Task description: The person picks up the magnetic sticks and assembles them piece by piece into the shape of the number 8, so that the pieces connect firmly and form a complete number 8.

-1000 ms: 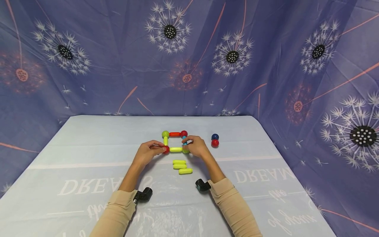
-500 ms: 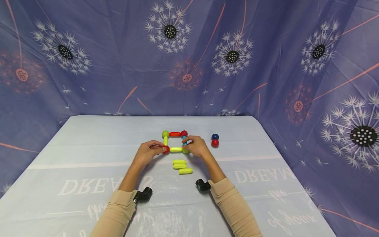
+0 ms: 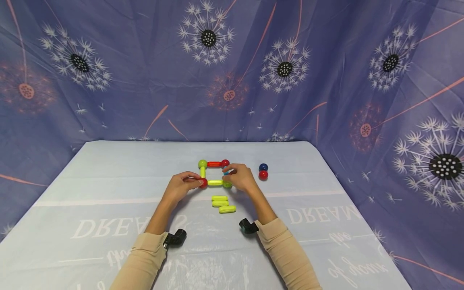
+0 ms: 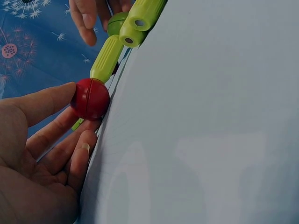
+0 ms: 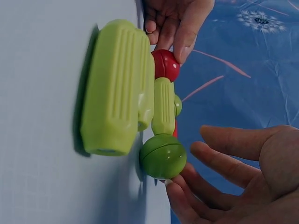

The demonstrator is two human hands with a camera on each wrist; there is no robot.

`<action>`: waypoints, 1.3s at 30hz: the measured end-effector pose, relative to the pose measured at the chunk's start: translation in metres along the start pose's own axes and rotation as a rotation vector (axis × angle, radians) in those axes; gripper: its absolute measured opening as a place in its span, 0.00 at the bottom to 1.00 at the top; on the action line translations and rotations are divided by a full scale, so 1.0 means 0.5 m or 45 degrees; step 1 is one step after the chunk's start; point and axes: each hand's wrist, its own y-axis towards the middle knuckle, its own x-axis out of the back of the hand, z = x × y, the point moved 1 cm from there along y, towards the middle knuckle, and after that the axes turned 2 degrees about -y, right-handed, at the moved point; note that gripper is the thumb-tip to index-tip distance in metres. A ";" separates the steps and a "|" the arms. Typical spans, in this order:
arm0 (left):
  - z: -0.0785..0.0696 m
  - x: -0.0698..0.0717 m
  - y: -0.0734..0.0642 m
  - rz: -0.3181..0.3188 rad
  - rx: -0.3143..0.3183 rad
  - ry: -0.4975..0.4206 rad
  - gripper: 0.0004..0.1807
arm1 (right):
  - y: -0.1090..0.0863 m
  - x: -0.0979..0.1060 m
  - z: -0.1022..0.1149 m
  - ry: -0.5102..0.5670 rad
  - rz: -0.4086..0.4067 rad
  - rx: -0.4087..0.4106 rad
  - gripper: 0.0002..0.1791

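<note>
A square of magnetic rods and balls lies on the table. My left hand [image 3: 180, 186] pinches its near-left red ball [image 4: 90, 99] between thumb and fingers. My right hand [image 3: 240, 177] is at the near-right green ball [image 5: 163, 157]. In the right wrist view its thumb and index finger stand apart from that ball, while lower fingertips reach close behind it; contact is unclear. A yellow-green rod [image 3: 215, 183] joins these two balls. Beyond are another yellow-green rod [image 3: 203, 172], a green ball [image 3: 202, 164], a red rod [image 3: 214, 164], a red ball [image 3: 225, 163] and a blue rod [image 3: 226, 169], partly hidden by my right fingers.
Several loose yellow-green rods [image 3: 220, 204] lie in front of the square. To the right, a dark blue ball [image 3: 263, 167] and a loose red ball [image 3: 263, 175] touch each other. A patterned cloth backdrop [image 3: 232, 72] rises behind the table [image 3: 127, 161].
My right hand has lifted slightly, and its fingers have shifted a little away from the near-right corner. My left hand and the square have stayed in place.
</note>
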 end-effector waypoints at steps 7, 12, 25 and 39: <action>-0.001 0.000 0.000 0.016 0.003 -0.014 0.19 | -0.008 0.005 0.012 0.008 0.017 -0.003 0.16; -0.003 0.001 -0.002 0.017 0.006 -0.010 0.18 | -0.013 0.003 0.022 0.054 0.080 0.038 0.13; -0.002 0.002 -0.001 0.012 0.013 0.009 0.16 | -0.018 0.000 0.024 -0.015 0.315 0.004 0.10; -0.005 0.001 -0.004 0.013 0.033 0.024 0.16 | -0.024 -0.001 0.026 -0.112 0.471 -0.006 0.09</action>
